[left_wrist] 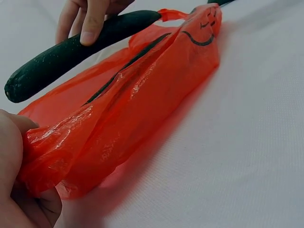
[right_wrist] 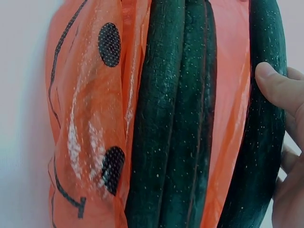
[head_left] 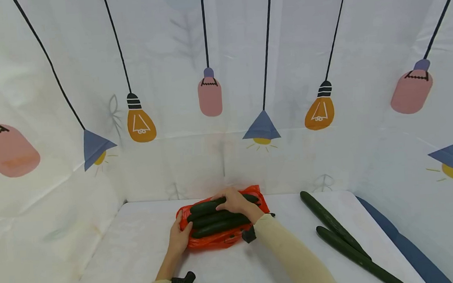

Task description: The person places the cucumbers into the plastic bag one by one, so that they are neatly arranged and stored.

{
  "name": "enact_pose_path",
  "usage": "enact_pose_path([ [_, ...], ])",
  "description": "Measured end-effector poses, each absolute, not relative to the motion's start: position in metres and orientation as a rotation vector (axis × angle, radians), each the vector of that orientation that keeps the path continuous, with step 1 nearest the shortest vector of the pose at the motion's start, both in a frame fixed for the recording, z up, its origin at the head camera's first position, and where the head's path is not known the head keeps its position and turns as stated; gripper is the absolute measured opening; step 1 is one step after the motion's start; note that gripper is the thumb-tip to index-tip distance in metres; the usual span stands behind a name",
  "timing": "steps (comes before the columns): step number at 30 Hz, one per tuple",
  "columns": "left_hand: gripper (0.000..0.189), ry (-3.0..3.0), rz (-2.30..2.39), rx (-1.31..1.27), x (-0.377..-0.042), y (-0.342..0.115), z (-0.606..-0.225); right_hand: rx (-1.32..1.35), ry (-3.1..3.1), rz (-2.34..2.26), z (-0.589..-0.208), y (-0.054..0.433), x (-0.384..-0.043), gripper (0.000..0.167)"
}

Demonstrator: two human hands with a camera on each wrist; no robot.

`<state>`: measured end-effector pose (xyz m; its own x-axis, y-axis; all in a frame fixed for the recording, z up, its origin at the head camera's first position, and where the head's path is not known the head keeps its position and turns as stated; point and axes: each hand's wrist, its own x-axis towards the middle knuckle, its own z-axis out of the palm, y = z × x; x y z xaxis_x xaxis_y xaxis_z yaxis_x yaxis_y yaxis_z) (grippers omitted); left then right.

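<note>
A red plastic bag [head_left: 229,241] with a black printed face lies on the white table, its mouth spread wide. Dark green cucumbers [head_left: 220,227] lie side by side within it. With its thumb and fingers, my left hand [head_left: 179,236] grips the bag's left edge, bunching the film in the left wrist view. My right hand [head_left: 234,201] reaches across from the right and holds the far cucumber [right_wrist: 261,123] between thumb and fingers. In the left wrist view that cucumber [left_wrist: 52,64] sits along the bag's far side, above the film. Part of it is hidden by the right hand.
Two more long cucumbers, one farther back [head_left: 328,215] and one nearer [head_left: 348,249], lie at the table's right side, meeting near the front. A white curtain [head_left: 180,162] printed with hanging lamps stands behind the table [head_left: 120,254] and along both sides.
</note>
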<state>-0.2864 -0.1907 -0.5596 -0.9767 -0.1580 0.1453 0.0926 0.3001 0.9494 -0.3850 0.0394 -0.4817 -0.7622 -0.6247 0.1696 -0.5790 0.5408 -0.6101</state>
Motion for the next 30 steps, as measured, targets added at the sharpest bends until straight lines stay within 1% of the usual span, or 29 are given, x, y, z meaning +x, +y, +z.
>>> enact_pose_path([
  [4, 0.064, -2.321, -1.748, 0.029, -0.287, -0.189, -0.562, -1.056, 2.678, -1.083, -0.487, 0.039, -0.384, 0.032],
  [10, 0.066, -2.369, -1.749, 0.073, -0.283, -0.188, -0.568, -0.997, 2.677, -1.077, -0.498, 0.038, -0.38, 0.03],
  [17, 0.065, -2.363, -1.75, 0.066, -0.285, -0.192, -0.564, -0.935, 2.675, -1.107, -0.504, 0.032, -0.383, 0.031],
  [30, 0.065, -2.37, -1.715, 0.053, -0.283, -0.192, -0.566, -0.958, 2.679, -1.098, -0.511, 0.03, -0.386, 0.028],
])
